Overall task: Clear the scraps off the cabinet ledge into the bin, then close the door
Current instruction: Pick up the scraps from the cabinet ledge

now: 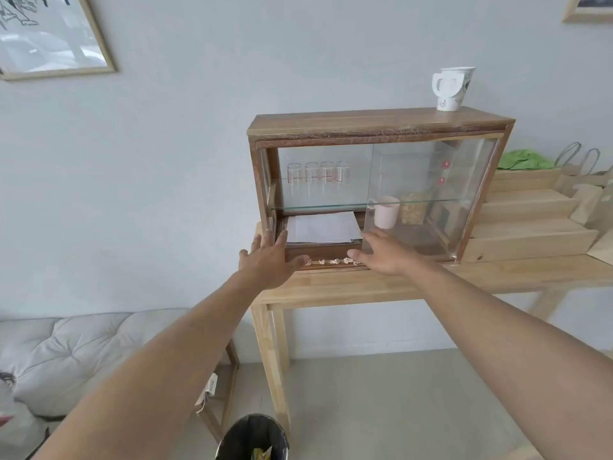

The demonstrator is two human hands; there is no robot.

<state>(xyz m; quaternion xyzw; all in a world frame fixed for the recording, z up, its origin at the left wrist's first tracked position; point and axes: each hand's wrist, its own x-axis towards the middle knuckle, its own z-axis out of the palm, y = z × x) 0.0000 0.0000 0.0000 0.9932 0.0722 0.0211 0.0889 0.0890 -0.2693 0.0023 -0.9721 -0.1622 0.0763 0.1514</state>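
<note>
On the pale wooden table (348, 287) against the wall stands a small wooden cabinet (378, 122) with glass fronts, and both of the person's bare arms reach up to its lower edge; the left hand (268, 260) is spread flat, fingers apart, its fingertips at the cabinet's bottom left corner and its thumb lying toward the ledge (328, 264); the right hand (381, 252) is open too, fingers loosely together, resting against the lower left edge of the glass door (428, 197), which covers the right half and leaves the left half open; neither hand is holding anything. Between the two hands, a row of small crumpled scraps (333, 261) sits along the ledge, the outermost ones just beside each thumb. Inside, a stack of white paper (321, 227) lies on the bottom left, a pink cup (386, 212) stands behind the glass on the right, and four measuring glasses (318, 179) line the glass shelf above. A paper cup (451, 89) stands on top of the cabinet. Down on the floor, well below the ledge, the dark bin (253, 438) stands open with some rubbish in it.
</note>
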